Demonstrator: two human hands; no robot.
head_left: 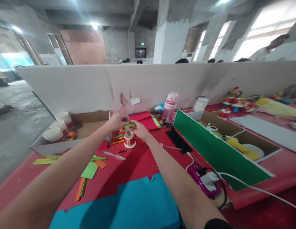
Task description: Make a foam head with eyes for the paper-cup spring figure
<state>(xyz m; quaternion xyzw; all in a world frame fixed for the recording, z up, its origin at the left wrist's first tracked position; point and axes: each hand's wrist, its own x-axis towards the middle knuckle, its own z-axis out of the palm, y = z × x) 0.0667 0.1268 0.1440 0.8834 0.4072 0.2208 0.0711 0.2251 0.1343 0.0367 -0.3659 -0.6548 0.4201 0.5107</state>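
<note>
A small green paper piece with orange round shapes (127, 128) is held up between my two hands, above the red table. My left hand (119, 121) is closed, its fingers pinched at the piece's upper edge. From the right, my right hand (139, 130) pinches the same piece near its end. Just below stands an upside-down paper cup (130, 142), white with a red and yellow band and a small brownish bit on top. Folded paper springs (122, 150) lie close by, and a clear pen (114, 155) rests in front of them.
Left, an open box (50, 148) holds several paper cups (63, 118). Paper strips (81, 189) and blue sheets (129, 203) lie nearer. On the right are a phone (179, 141), a purple power strip (204, 181) with cables, a green-sided box (214, 149) and a pink bottle (170, 106).
</note>
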